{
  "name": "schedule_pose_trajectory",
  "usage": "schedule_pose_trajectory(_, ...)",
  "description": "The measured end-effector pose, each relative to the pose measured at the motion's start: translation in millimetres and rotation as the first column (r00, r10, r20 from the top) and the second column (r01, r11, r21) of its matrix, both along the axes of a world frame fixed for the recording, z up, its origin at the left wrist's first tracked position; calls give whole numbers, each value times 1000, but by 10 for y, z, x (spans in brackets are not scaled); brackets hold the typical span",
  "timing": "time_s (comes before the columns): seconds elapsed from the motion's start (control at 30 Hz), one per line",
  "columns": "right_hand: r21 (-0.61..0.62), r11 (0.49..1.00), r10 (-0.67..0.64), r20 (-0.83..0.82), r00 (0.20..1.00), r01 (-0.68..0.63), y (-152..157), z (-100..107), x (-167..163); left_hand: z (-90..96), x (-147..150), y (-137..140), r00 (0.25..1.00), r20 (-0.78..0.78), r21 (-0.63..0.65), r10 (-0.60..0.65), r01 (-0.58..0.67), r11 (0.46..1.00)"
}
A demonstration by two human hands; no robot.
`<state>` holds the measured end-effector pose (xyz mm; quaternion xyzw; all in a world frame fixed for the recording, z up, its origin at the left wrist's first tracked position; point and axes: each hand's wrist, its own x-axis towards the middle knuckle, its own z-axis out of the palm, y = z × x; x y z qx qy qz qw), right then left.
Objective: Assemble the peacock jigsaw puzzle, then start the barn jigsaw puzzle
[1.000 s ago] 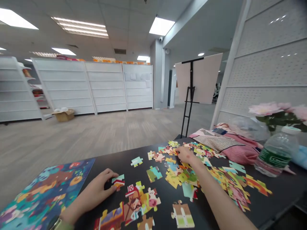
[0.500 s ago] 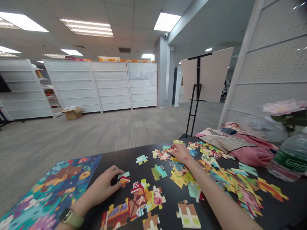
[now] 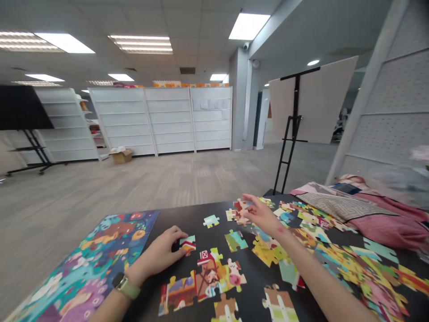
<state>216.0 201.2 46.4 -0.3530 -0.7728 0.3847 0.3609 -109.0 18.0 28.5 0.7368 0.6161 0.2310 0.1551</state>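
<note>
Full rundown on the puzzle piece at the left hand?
The puzzle piece looks like printed card: teal above, a red-and-white diagonal band, orange below, with an interlocking outline. It lies roughly flat on the black tabletop, apart from the joined barn section. The left hand has thumb and fingertips at its left side; whether they grip it is unclear.

- A right hand (image 3: pixel 264 219) spreads its fingers beside brown-and-pink puzzle pieces (image 3: pixel 240 212), fingertips bunched together half a second earlier.
- A black screen (image 3: pixel 23 108) on a stand (image 3: pixel 35 145) enters at far left as the camera turns.
- Pink flowers (image 3: pixel 420 153), fuller in earlier frames, shrink to a sliver at right.
</note>
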Motion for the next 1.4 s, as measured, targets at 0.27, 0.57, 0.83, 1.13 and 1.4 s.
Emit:
schedule_pose_trajectory(0.27,-153,954,265,16,964,-259,-515,140,-322,150,147,-55,996,86,128,0,-11,992)
schedule_pose_trajectory(0.57,-196,876,471,147,870,-441,-837,134,-497,170,753,-172,938,346,27,-33,25,999)
schedule_pose_trajectory(0.83,212,905,262,406,876,-369,-925,-7,-530,124,675,-121,988,137,-20,-73,77,997)
schedule_pose_trajectory(1.13,206,978,-136,524,841,30,-195,356,398,255,354,-67,984,179,13,-2,0,1000)
schedule_pose_trajectory(1.4,64,986,-154,718,679,156,98,216,1514,-28,-451,128,925,99,115,366,-376,920)
